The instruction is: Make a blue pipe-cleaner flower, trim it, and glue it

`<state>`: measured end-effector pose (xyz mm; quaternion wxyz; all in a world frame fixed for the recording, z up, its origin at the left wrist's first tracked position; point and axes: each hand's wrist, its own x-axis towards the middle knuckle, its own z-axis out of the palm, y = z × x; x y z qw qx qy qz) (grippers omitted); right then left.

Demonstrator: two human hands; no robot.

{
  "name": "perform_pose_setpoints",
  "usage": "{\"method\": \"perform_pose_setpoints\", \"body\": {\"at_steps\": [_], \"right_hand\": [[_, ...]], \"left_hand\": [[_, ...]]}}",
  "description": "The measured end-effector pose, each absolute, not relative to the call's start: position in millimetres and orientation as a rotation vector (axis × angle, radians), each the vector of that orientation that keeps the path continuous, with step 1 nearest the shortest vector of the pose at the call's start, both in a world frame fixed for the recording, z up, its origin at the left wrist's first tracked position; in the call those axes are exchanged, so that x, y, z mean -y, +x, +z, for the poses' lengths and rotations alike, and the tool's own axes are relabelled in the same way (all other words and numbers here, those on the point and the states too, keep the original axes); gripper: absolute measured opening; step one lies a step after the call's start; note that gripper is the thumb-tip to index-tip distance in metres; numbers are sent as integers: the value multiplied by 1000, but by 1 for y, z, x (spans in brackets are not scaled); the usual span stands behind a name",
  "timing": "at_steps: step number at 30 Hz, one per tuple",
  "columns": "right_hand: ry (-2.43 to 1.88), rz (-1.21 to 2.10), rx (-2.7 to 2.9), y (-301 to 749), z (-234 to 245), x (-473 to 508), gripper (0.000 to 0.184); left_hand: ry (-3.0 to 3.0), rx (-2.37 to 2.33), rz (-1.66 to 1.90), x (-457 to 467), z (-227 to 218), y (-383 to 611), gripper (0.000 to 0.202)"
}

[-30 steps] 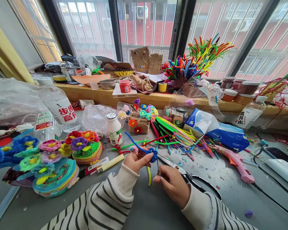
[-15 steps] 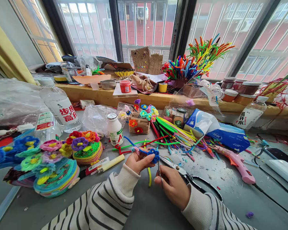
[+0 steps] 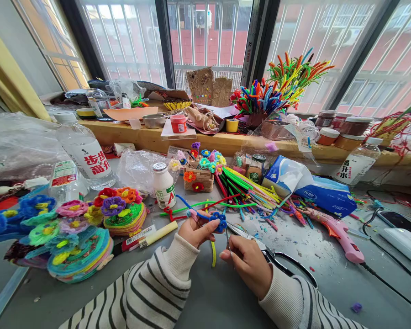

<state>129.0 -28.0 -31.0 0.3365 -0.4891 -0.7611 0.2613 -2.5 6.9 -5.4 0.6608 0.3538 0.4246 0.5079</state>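
Observation:
Between its thumb and fingers, my left hand (image 3: 197, 232) pinches a blue pipe-cleaner flower (image 3: 218, 222) with a small yellow centre. My right hand (image 3: 248, 262) is closed on a slim dark metal tool (image 3: 228, 240), whose tip points up at the flower's lower edge. Its exact kind is hard to make out, as the fingers cover much of it. Behind my right hand lies a large pair of scissors (image 3: 277, 256) with black handles. A yellow pipe cleaner (image 3: 213, 253) rests on the table between my hands, and green and red ones lie just beyond.
Finished pipe-cleaner flowers (image 3: 73, 224) are stacked at the left, near a white bottle (image 3: 164, 186). A woven basket (image 3: 199, 179) of small flowers stands behind my hands. Loose pipe cleaners (image 3: 248, 187), a blue tissue pack (image 3: 325, 194) and a pink glue gun (image 3: 339, 235) lie to the right.
The blue flower has shifted and tilted slightly in my left hand. The metal tool has moved a little at its lower edge; both hands stay almost in place.

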Motion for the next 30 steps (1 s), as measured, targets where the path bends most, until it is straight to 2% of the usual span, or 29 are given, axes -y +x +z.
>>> {"method": "perform_pose_setpoints", "body": {"at_steps": [7, 16, 22, 30], "right_hand": [[-1209, 797, 2009, 128, -27, 30, 47], [-1258, 768, 1957, 129, -27, 29, 46], [-1165, 855, 1999, 128, -26, 32, 53], [-1188, 844, 1946, 129, -25, 30, 46]], "left_hand": [[809, -932, 1142, -7, -8, -2, 36], [843, -933, 1148, -7, -8, -2, 34], [887, -917, 1163, -8, -12, -2, 33], [890, -910, 1154, -9, -10, -3, 34]]}}
